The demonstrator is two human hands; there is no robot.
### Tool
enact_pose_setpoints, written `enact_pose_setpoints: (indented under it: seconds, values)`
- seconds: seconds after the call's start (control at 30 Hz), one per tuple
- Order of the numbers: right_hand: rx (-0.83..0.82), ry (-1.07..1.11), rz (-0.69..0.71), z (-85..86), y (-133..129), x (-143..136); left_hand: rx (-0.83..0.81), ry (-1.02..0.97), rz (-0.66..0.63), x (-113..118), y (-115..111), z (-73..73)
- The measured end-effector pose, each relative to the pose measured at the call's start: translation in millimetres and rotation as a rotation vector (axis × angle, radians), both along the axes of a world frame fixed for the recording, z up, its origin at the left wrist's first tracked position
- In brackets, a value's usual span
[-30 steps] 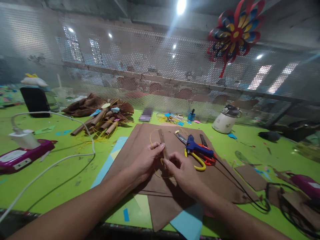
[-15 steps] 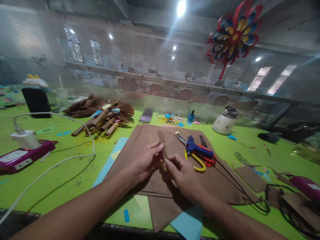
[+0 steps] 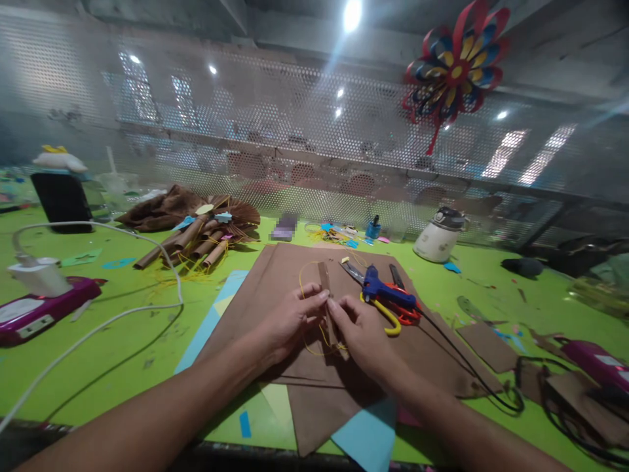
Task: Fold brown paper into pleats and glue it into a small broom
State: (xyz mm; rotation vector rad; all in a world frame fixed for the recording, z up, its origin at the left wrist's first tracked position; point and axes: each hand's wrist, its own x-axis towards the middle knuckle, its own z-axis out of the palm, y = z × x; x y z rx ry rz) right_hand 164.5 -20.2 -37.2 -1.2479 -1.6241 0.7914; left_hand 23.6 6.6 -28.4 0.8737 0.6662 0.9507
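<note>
Both hands meet over brown paper sheets (image 3: 255,308) on the green table. Between them is a narrow folded strip of brown paper (image 3: 324,276), standing roughly upright. My left hand (image 3: 295,318) pinches its left side near the middle, and my right hand (image 3: 356,324) grips it from the right, thumb close to the left fingertips. A thin yellow string (image 3: 301,278) loops around the strip and hangs below the fingers. Just right of my right hand lie a blue glue gun (image 3: 381,288) and yellow-handled scissors (image 3: 390,324).
Rolled brown paper tubes (image 3: 196,239) with yellow string lie back left. A white cable (image 3: 179,282) runs from a purple power strip (image 3: 29,314) at left. A white bottle (image 3: 437,237) stands back right. Black cords (image 3: 521,393) and cardboard scraps (image 3: 489,346) lie at right.
My right hand has moved up the strip, closer to my left fingertips. The strip now shows its flat side more, with its lower end visible below the fingers. The view has shifted slightly.
</note>
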Motion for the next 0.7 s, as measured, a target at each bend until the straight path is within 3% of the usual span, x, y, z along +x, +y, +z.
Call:
enact_pose_setpoints:
  seconds: [0.3,0.5,0.7]
  values:
    - [0.151,-0.215,-0.009,-11.3,1,-1,-0.012,0.134,0.019,1,-2,2.3]
    - [0.227,-0.316,-0.049,-17.7,0,-1,0.032,0.115,0.012,1,-3,1.2]
    - [0.181,-0.294,-0.038,-13.8,-1,-1,0.006,0.013,0.014,0,1,-2.7]
